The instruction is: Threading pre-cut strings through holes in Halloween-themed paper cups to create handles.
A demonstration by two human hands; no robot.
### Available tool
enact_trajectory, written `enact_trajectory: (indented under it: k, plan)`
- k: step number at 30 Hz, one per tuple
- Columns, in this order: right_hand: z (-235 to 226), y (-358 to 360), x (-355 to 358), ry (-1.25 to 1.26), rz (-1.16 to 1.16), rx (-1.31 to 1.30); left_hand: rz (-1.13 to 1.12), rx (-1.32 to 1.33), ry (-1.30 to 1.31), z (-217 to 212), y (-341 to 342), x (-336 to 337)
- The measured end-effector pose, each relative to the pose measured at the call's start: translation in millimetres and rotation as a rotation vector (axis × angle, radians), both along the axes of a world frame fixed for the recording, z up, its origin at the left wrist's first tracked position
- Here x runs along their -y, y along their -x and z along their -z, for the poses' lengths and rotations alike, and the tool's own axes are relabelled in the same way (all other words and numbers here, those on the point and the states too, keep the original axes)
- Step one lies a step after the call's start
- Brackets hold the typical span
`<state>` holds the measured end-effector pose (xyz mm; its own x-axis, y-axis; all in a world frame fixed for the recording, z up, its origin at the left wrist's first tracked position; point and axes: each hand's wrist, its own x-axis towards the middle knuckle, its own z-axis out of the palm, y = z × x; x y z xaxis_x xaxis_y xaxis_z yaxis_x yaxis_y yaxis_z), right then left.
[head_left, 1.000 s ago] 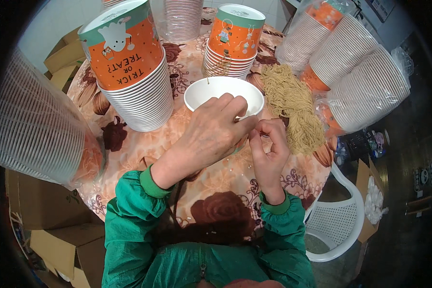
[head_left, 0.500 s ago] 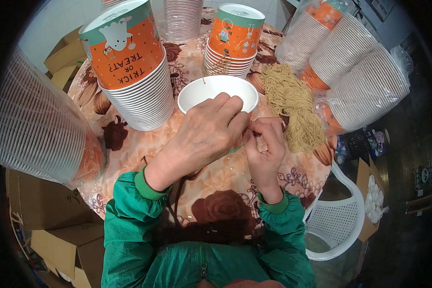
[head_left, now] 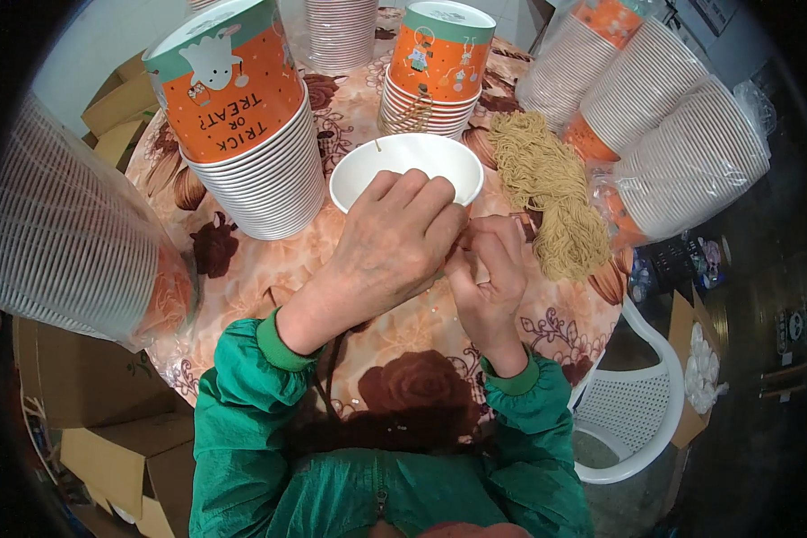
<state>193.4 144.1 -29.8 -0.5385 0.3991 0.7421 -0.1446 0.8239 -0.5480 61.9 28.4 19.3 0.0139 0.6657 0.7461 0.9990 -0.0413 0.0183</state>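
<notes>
A paper bucket [head_left: 439, 157] with a white inside stands upright on the table before me, a sliver of orange showing at its right side. My left hand [head_left: 393, 240] is closed over its near rim, fingers reaching inside. Against the bucket's near right side, my right hand [head_left: 493, 273] has thumb and fingers pinched close to the left fingertips. Whatever sits in that pinch is hidden. A short bit of tan cord [head_left: 377, 143] shows at the far rim. Just right of the bucket lies a loose hank of tan cord [head_left: 551, 202].
Upside-down bucket stacks stand behind, one large [head_left: 255, 179] and one smaller [head_left: 432, 67] with cord loops against it. Plastic-wrapped stacks flank the flowered tablecloth at left [head_left: 81, 233] and right [head_left: 681, 161]. Beyond the table are a white chair [head_left: 632, 408] and cardboard boxes [head_left: 108, 466].
My right fingers have shifted slightly and drawn in toward the left hand. The left hand keeps its hold on the bucket, and the view has moved a little.
</notes>
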Motion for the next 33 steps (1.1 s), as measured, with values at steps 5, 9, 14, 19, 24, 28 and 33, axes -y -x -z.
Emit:
enact_trajectory:
  k: [5,9,14,19,24,28,33]
  plan:
    - [-7,-1,-6,-0.013,-0.050,-0.037,0.043,0.052,-0.012,-8,17,8]
    - [-12,-12,-39,0.414,-0.061,-0.154,0.183,0.107,0.068,-10,12,11]
    - [-2,-9,-55,-0.117,-0.056,0.101,0.253,0.162,0.172,-14,11,17]
    - [-1,-7,-54,-0.287,-0.035,0.057,0.113,0.177,0.312,-27,13,34]
    - [-6,-8,-38,-0.480,0.008,0.009,0.040,0.193,0.310,-33,-3,33]
    - [-7,-7,-24,-0.550,0.026,0.006,0.039,0.193,0.265,-5,-6,14]
    - [-4,-6,-28,-0.497,0.014,-0.001,0.149,0.347,0.218,3,7,8]
